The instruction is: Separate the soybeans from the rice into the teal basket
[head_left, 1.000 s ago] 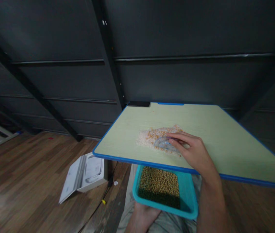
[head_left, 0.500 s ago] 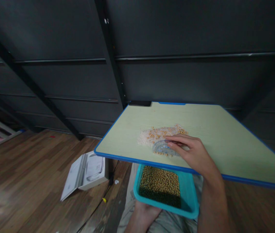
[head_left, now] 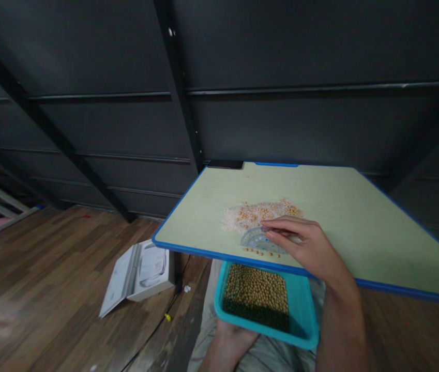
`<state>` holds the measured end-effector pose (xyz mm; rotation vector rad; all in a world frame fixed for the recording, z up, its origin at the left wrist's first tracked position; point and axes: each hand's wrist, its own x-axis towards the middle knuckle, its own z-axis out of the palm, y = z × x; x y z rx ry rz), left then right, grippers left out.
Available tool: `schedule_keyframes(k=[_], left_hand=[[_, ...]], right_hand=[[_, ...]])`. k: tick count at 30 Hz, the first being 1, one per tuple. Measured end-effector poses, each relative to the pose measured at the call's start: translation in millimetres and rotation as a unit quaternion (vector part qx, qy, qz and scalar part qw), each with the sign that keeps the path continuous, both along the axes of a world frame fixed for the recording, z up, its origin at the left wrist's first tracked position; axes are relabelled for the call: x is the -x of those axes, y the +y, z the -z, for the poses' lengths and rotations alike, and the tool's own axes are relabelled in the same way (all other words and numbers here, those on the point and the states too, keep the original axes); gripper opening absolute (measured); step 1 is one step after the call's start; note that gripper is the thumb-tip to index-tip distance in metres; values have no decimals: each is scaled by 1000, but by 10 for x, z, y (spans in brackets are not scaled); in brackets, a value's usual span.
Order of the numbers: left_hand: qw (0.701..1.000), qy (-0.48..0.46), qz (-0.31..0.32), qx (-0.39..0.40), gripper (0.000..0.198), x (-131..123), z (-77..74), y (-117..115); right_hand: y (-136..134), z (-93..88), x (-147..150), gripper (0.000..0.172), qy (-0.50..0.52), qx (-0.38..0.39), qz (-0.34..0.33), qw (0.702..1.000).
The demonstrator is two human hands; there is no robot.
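Observation:
My right hand rests on a clear plastic protractor lying flat on the pale green table, fingers pressing its right part. A row of yellow beans lies along the protractor's near edge, close to the table's blue rim. Behind it spreads a pile of white grains mixed with yellow beans. Below the table edge, a teal tray half filled with yellow beans is held up by my left hand, mostly hidden under it.
An open white box lies on the wooden floor at the left of the table. A dark metal wall with a slanted beam rises behind. Small bits of litter lie on the floor by the table leg.
My right hand has slid the protractor toward the table's near edge, dragging several yellow beans out of the pile with it. The tray underneath has stayed in place.

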<state>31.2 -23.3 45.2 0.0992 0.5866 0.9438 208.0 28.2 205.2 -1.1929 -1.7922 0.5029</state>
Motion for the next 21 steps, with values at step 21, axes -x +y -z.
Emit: schedule_keyframes(k=[21], left_hand=[[983,-186,10,-12,28,-12,154,10]], right_hand=[[-69,-6,20,21,18,32,-43,998]])
